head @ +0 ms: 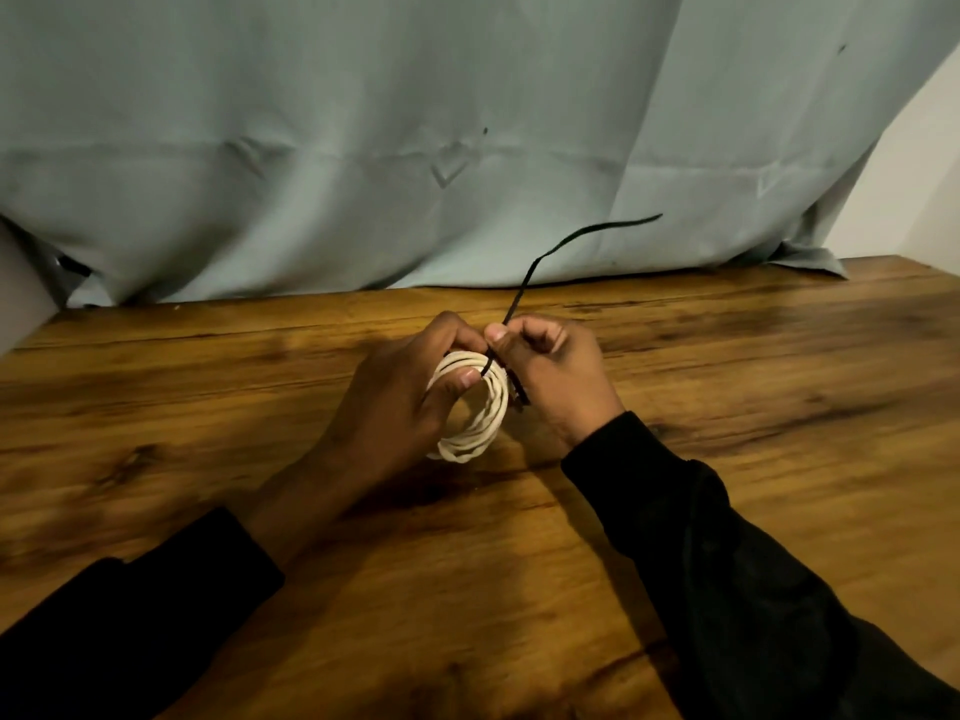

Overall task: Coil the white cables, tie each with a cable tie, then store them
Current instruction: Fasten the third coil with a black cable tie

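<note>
A white cable [475, 407], wound into a round coil of several loops, is held just above the wooden table [727, 407], near its middle. The left hand [400, 402] grips the coil from the left side, with the thumb lying across the top of the loops and the other fingers curled behind them. A black cable tie [524, 283] crosses the loops at the upper right of the coil, right beside the left thumb. The right hand [553, 376] pinches the tie between thumb and forefinger just above the coil, its remaining fingers curled in. From that pinch the long free end of the tie rises and bends off to the right, ending in front of the curtain. A short dark piece of the tie shows below the right hand, against the coil's right edge. Both arms wear black sleeves [727, 563]. A pale grey-green curtain [363, 148] hangs behind the table's far edge. No box, tray or other container shows.
</note>
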